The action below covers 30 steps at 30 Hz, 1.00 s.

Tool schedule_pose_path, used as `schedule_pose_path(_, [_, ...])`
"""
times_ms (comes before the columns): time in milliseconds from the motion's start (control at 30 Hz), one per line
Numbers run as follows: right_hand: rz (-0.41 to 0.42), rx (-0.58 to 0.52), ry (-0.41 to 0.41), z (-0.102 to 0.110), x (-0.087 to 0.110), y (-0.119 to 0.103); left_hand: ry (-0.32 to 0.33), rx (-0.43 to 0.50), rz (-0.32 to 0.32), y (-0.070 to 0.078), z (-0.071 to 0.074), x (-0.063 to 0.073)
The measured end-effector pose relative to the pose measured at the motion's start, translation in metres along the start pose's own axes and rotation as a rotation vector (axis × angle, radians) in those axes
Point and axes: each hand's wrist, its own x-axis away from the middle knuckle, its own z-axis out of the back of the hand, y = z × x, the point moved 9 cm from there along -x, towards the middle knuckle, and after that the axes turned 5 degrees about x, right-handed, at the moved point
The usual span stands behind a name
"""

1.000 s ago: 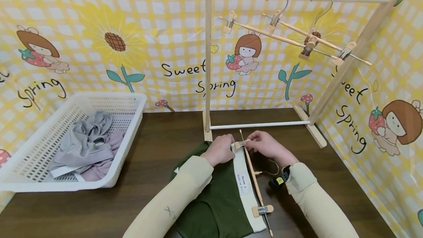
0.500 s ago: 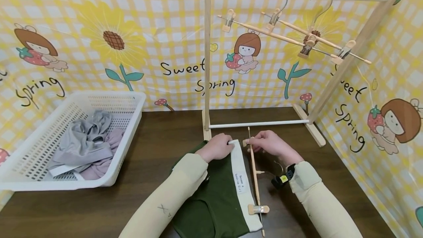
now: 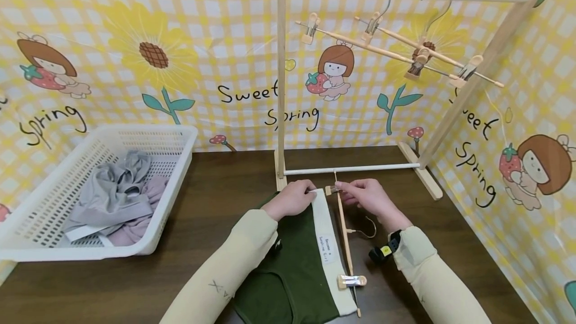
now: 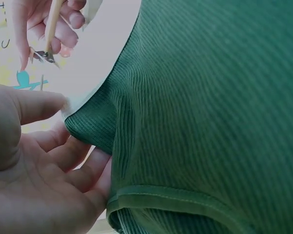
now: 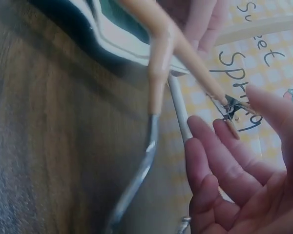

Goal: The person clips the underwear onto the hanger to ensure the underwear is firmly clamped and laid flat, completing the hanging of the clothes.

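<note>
Head view, far left: one white perforated plastic basket point(image 3: 90, 254), set on the dark brown tabletop point(image 3: 216, 199); contents, one grey garment point(image 3: 105, 184), crumpled, and one mauve garment point(image 3: 135, 229) beside and partly under it. Next, my left hand point(image 3: 292, 200), clamped on the far corner of a waistband; the left wrist view shows my thumb on top, my other fingers underneath. Item held: dark green ribbed briefs point(image 3: 299, 264), spread on the tabletop at centre front, partly beneath my left sleeve point(image 3: 234, 259). Their waistband point(image 3: 331, 276), wide and white, faces right and bears a printed label point(image 3: 327, 250), "Become a Sunshine Girl". Just right of it, one wooden clip hanger point(image 3: 343, 224), bar roughly parallel to the band. Its near clip point(image 3: 352, 281) overlaps the band's edge; its far clip point(image 3: 331, 190) is just beside the corner I hold, contact uncertain. Next, my right hand point(image 3: 369, 198), thumb and fingers pinching that far clip's handles; the hanger's hook point(image 3: 373, 226) curves right, near my wrist. Behind, reaching far right: one wooden garment rack point(image 3: 281, 84) with white rails, two further clip hangers point(image 3: 360, 45) hung from the top rail.
</note>
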Motion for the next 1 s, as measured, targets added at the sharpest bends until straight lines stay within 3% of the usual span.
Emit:
schedule_pose_path(467, [0.155, -0.045, 0.042, -0.007, 0.006, -0.018, 0.008, 0.027, -0.03, 0.0, 0.006, 0.002])
schedule_pose_path(667, [0.213, -0.141, 0.089, -0.003, 0.007, -0.02, 0.015, 0.013, -0.036, 0.0, 0.008, 0.002])
schedule_pose_path(833, [0.275, -0.195, 0.101, 0.001, 0.006, -0.023, 0.049, -0.01, -0.08, 0.003, 0.011, 0.0])
schedule_pose_path(1000, [0.264, -0.184, 0.067, -0.004, 0.004, -0.024, 0.096, -0.026, -0.133, 0.01, 0.014, -0.001])
